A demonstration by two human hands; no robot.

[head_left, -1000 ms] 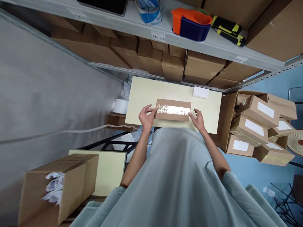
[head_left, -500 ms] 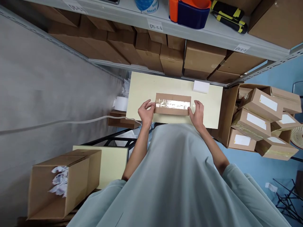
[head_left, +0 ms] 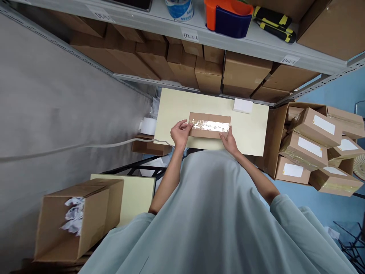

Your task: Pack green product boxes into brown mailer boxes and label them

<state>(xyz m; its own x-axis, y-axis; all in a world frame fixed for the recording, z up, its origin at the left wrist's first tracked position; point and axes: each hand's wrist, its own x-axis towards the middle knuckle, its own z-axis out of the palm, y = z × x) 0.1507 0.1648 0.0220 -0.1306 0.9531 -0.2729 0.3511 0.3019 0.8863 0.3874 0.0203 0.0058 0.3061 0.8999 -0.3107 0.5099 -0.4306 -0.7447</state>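
A small brown cardboard box (head_left: 210,125) with a strip of clear tape along its top lies on a pale yellow table (head_left: 251,129). My left hand (head_left: 180,134) grips the box's left end, thumb on top and fingers curled round the side. My right hand (head_left: 227,140) presses against the near right edge of the box, fingers together along it.
A white pad (head_left: 242,105) lies at the table's back right. Shelves of brown boxes (head_left: 245,72) stand behind, with tape rolls and a tape dispenser (head_left: 228,17) above. An open carton of labelled boxes (head_left: 310,148) sits right. A carton with crumpled paper (head_left: 76,220) is lower left.
My right hand slid from the box's right end to its near right edge. The left hand kept its hold on the left end.
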